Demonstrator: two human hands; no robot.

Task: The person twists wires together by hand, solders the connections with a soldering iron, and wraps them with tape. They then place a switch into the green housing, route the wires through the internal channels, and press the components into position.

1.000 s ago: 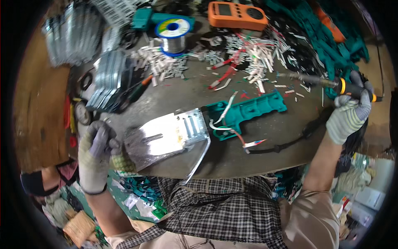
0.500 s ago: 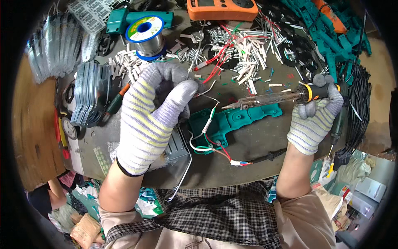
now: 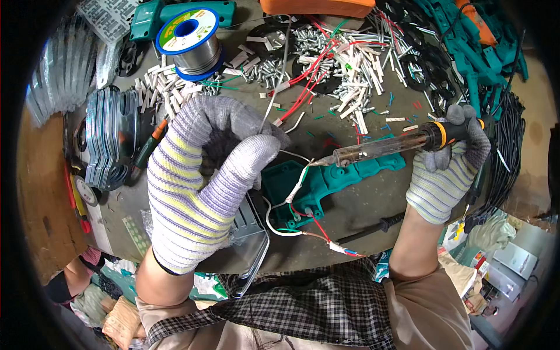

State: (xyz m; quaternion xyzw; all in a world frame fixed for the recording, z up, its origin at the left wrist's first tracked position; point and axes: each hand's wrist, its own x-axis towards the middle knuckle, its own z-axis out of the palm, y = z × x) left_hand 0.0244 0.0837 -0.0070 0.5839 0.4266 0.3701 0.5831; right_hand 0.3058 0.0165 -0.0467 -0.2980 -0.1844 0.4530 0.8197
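Note:
My left hand (image 3: 198, 186), in a striped knit glove, pinches a thin strand of solder wire (image 3: 293, 154) between thumb and forefinger. That strand runs to the right and meets the tip of a soldering iron (image 3: 382, 147). My gloved right hand (image 3: 446, 169) is wrapped round the iron's black and yellow handle. Right at the tip is the bare end of a green wire (image 3: 305, 174), which leads down into a white sleeve. Beneath lies a teal tool housing half (image 3: 350, 173), with white and red wires looping out of it to a white connector (image 3: 337, 247).
A solder spool (image 3: 198, 61) stands at the back left, by stacked metal brackets (image 3: 108, 137). White sleeves and screws (image 3: 356, 87) lie heaped behind, near an orange meter (image 3: 318, 6). Teal housings (image 3: 472, 46) and black cables (image 3: 504, 157) crowd the right side.
The iron's tip has come slightly left and down onto the green wire's end, where the solder strand meets it. My left hand has shifted a little left and down, still pinching.

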